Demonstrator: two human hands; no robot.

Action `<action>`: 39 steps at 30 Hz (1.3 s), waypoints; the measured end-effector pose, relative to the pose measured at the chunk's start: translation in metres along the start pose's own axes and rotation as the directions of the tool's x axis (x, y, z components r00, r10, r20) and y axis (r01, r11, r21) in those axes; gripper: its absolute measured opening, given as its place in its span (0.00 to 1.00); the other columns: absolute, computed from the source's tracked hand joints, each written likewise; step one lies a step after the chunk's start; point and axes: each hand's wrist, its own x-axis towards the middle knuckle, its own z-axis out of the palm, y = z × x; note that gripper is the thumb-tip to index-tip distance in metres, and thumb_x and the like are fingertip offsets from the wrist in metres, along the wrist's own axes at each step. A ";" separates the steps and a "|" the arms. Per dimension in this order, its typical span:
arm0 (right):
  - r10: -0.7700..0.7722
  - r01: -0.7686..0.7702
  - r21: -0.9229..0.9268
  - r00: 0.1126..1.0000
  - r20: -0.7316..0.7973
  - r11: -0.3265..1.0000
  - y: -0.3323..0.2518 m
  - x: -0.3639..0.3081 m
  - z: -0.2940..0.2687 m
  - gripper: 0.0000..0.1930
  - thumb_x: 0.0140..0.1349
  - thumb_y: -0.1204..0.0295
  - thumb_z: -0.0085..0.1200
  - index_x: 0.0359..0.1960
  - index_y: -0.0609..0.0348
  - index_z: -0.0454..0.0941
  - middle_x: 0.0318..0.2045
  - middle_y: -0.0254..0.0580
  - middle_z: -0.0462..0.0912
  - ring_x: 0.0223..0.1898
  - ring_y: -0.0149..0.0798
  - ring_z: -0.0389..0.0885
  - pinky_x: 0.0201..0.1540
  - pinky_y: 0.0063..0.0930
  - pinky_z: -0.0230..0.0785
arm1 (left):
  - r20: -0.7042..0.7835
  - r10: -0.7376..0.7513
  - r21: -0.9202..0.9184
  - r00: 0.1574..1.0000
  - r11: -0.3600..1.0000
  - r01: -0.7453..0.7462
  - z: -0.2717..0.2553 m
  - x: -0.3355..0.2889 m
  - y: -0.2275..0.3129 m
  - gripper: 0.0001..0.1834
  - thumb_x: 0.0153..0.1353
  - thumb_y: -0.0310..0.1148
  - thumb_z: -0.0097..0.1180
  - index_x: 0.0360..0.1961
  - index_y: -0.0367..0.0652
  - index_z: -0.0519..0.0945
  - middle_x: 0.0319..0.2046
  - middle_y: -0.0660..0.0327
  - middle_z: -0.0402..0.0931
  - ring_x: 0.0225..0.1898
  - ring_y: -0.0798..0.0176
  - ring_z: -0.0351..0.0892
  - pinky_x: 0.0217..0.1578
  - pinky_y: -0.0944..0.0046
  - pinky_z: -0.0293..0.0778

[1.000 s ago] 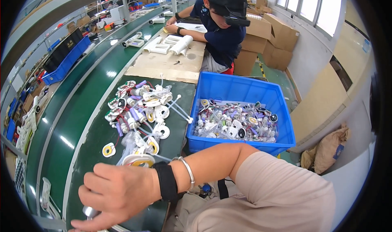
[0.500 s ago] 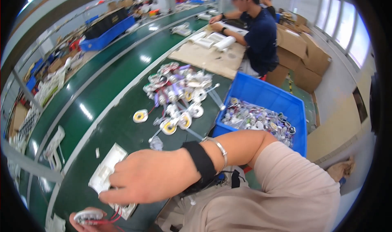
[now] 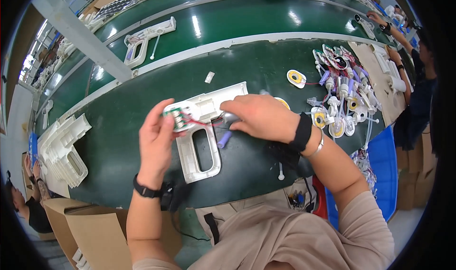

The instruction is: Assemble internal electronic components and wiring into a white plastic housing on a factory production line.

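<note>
My left hand (image 3: 156, 137) pinches a small green circuit board (image 3: 178, 120) with red wires attached, above one end of a white plastic housing half (image 3: 214, 168). My right hand (image 3: 266, 117) is closed around a silvery cylindrical part (image 3: 230, 118), perhaps a motor or pump, over the middle of the housing. Red wires (image 3: 202, 123) run between the board and this part. Close by, a purple cylinder (image 3: 224, 139) hangs or lies beside the handle opening. The housing lies open side up on the dark green table (image 3: 137, 161), its looped handle toward me.
Nested white housing halves (image 3: 61, 149) stand at left. A heap of wired parts (image 3: 344, 96) lies at right, above a blue bin (image 3: 385, 170). Beyond the table runs a green conveyor (image 3: 232, 18) carrying another housing (image 3: 147, 39). Co-workers sit at both sides; a cardboard box (image 3: 97, 232) is near left.
The view has swung, bringing the housing to the middle. My right hand has moved from over the housing to the silvery part. My left hand, then holding a white disc with red wires, is raised beside the housing.
</note>
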 end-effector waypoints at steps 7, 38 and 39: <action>-0.154 0.151 0.193 0.988 -0.004 0.969 -0.024 0.023 -0.003 0.22 0.52 0.66 0.60 0.49 0.53 0.71 0.34 0.43 0.77 0.39 0.48 0.77 0.40 0.39 0.70 | -0.137 0.097 -0.024 0.986 0.995 -0.101 -0.024 -0.014 0.016 0.18 0.66 0.30 0.47 0.55 0.35 0.68 0.42 0.57 0.76 0.35 0.67 0.79 0.29 0.71 0.76; -0.036 -0.004 -0.197 0.979 -0.200 0.980 -0.008 0.041 0.076 0.17 0.52 0.66 0.58 0.44 0.55 0.72 0.32 0.40 0.73 0.36 0.42 0.74 0.27 0.31 0.73 | 0.089 0.078 0.985 0.993 0.143 -0.100 -0.031 0.006 -0.023 0.28 0.59 0.30 0.53 0.61 0.35 0.65 0.18 0.54 0.75 0.19 0.51 0.77 0.22 0.57 0.72; -0.029 -0.008 -0.188 0.981 -0.192 0.982 -0.006 0.041 0.076 0.17 0.52 0.67 0.58 0.43 0.55 0.72 0.32 0.40 0.73 0.36 0.41 0.74 0.28 0.31 0.73 | 0.092 0.079 0.984 0.993 0.145 -0.102 -0.032 0.007 -0.022 0.28 0.59 0.30 0.53 0.61 0.35 0.65 0.18 0.54 0.75 0.19 0.51 0.77 0.22 0.57 0.72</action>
